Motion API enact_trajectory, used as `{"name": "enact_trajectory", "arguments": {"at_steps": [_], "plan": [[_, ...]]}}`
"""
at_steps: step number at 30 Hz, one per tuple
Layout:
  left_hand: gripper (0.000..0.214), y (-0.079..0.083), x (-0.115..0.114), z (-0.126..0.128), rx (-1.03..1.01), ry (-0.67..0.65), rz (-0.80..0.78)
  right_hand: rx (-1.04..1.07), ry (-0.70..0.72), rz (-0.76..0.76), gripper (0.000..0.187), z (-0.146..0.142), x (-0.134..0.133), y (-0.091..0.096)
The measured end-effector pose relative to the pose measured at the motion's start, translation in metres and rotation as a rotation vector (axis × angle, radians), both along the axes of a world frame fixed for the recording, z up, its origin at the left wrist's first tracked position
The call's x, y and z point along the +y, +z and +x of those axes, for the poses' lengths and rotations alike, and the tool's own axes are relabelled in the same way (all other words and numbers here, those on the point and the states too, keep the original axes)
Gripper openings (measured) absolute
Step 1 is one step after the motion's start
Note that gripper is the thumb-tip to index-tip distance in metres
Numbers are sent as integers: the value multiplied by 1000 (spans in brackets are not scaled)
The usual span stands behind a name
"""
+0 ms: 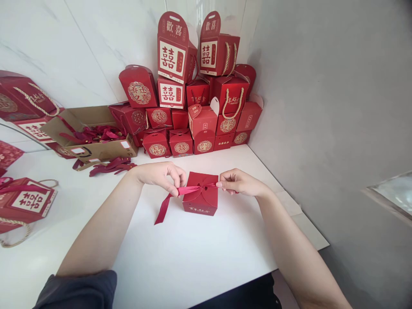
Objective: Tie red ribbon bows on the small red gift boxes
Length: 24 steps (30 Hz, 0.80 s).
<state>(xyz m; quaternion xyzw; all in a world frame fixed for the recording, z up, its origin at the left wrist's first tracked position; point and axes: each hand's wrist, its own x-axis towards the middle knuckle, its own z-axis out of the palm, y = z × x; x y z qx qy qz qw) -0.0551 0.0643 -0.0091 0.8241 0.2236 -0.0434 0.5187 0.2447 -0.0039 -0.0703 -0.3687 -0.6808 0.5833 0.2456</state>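
Your left hand (160, 178) pinches the dark red ribbon (193, 189) on top of the small red gift box (200, 201); loose tail drops left toward the white tabletop (193, 257). Box: square, petal-fold top, gold print on front, sitting mid-tabletop between your hands. Your right hand (240, 182) pinches the ribbon's other side. Hands apart, ribbon pulled straight across.

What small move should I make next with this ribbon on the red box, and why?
I'd probably draw the red ribbon snug with your left hand and right hand, then cross its ends over the red gift box. Both hands pinch the ribbon above the closed flaps, and a loose tail hangs off the left side.
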Motion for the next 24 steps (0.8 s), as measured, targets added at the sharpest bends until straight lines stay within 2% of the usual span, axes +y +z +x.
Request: {"name": "enact_trajectory", "arguments": {"at_steps": [3,7,11,16,19,24], "plan": [[10,4,-6,10,-176,24,69,-8,-1,5,39,-2,0,0],[18,-2,-13,24,-305,-9,-36,-9,2,3,40,-5,1,0],[18,-11,-17,32,-327,38,-108,1,6,7,40,-5,1,-1],[17,-18,-17,34,-321,172,-110,14,1,-1,38,-6,1,-3],[17,-22,-16,35,-297,203,-84,16,-3,-1,38,-7,1,-4],[15,-14,-13,29,-313,189,-62,11,-1,10,40,-7,1,-3]]}}
